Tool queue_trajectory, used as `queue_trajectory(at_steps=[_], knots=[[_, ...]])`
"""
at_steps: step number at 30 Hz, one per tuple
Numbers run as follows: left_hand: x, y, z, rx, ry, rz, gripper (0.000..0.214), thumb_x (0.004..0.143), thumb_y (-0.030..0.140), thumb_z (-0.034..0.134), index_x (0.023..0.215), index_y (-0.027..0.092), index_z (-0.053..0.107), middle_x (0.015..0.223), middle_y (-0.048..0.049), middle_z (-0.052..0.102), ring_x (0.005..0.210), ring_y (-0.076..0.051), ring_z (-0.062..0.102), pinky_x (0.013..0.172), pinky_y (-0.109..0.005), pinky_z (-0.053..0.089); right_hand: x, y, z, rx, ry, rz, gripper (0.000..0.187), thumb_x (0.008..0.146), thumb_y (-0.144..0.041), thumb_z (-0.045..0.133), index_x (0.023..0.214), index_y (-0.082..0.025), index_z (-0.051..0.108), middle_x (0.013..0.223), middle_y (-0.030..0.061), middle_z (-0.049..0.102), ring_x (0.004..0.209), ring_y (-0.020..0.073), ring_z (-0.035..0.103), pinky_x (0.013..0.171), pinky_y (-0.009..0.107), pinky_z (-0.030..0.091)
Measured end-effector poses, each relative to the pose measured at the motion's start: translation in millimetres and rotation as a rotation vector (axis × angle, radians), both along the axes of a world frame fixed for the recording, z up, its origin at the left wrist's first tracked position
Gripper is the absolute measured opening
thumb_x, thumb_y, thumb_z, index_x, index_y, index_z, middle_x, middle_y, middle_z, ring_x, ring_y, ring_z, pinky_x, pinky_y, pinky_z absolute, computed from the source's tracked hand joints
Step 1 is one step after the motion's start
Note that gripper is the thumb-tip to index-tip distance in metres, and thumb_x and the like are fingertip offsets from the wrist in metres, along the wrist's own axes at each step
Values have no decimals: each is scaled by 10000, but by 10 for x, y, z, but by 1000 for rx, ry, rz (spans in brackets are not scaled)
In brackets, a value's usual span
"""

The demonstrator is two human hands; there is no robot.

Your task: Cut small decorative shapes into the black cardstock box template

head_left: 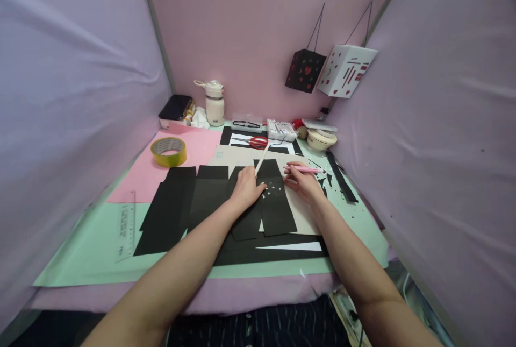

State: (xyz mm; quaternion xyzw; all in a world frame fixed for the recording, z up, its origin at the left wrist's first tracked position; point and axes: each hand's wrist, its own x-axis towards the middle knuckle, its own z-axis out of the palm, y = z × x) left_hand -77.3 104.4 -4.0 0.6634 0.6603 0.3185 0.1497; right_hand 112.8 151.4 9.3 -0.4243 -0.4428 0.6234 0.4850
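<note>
- Hands first: the left hand (246,188) lies palm down on a black paper strip (278,207) near the middle of the table (258,293), fingers spread and pressing the sheet flat.
- A thin pale stick (262,158) slants up and away from the left fingertips toward the far edge. I cannot tell whether the fingers pinch it or it only lies under them.
- The right hand (305,184) is just to the right of the strip, closed around a pink pen (303,169) that lies almost level, its tip pointing left toward the strip's far end.
- Small pale cut-outs show in the strip between the two hands.
- The strip lies on a beige card (302,212), which reaches under the right wrist.
- More folded black panels (181,202) spread left of the left hand, over a green mat (92,250) that covers most of the table.
- A clear ruler (126,223) lies on the mat toward the left edge.
- A yellow tape roll (168,151) stands on a pink sheet (197,148) toward the far left corner.
- Red scissors (258,142) lie beyond the hands, near the far edge, with a box of markers (282,130) just behind them.
- A white flask (214,102) stands at the far edge.
- Black paper scraps (328,180) are scattered right of the right hand.
- Black lantern (305,70) and white lantern (346,70) hang on cords above the far right corner.
</note>
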Motion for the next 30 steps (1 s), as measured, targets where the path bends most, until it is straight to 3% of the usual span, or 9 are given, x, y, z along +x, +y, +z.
queue_trajectory(at_steps=[6,12,16,20,25,28,30], knots=[[-6,18,19,-20,-55,71,286,740,246,688,865,196,436,909,-61,546,924,-242,545,765,-324,438,-115,52,-185,141,-135,-98,397,586,-296,767,928,-231,577,740,-15,601,604,126,544,550,265,445],[-25,41,27,-45,-128,150,244,800,297,638,889,198,434,921,-76,590,921,-245,566,767,-334,435,-143,-33,-201,450,-259,-191,299,672,-255,683,951,-250,576,870,3,610,813,166,583,751,315,463],[-48,68,47,-44,-169,136,215,825,306,617,841,212,425,911,-54,620,941,-230,573,799,-324,424,-143,-122,-150,546,-272,-212,273,717,-277,659,972,-248,565,909,11,605,873,181,584,805,335,456],[-73,110,67,-68,-194,118,281,789,310,659,782,221,393,797,-8,611,798,-195,596,705,-297,427,-143,-159,-101,544,-282,-224,271,714,-291,660,960,-237,562,906,17,608,863,188,586,802,341,460],[-77,144,77,-61,-199,132,323,772,287,678,774,225,361,787,7,596,779,-192,593,688,-303,415,-19,-273,-15,438,-329,-270,201,776,-374,595,933,-248,597,909,30,624,838,189,578,755,329,450],[-75,147,65,-36,-200,98,332,775,266,678,781,228,348,809,9,597,792,-187,597,688,-294,415,109,-409,-31,416,-247,-269,170,817,-380,511,848,-240,602,707,6,563,673,165,534,624,303,413],[-77,150,48,-19,-200,69,340,773,252,680,782,230,341,807,14,594,787,-181,599,688,-289,416,178,-500,-72,342,-246,-193,123,790,-354,523,812,-244,573,595,-25,484,570,150,478,551,289,368]])
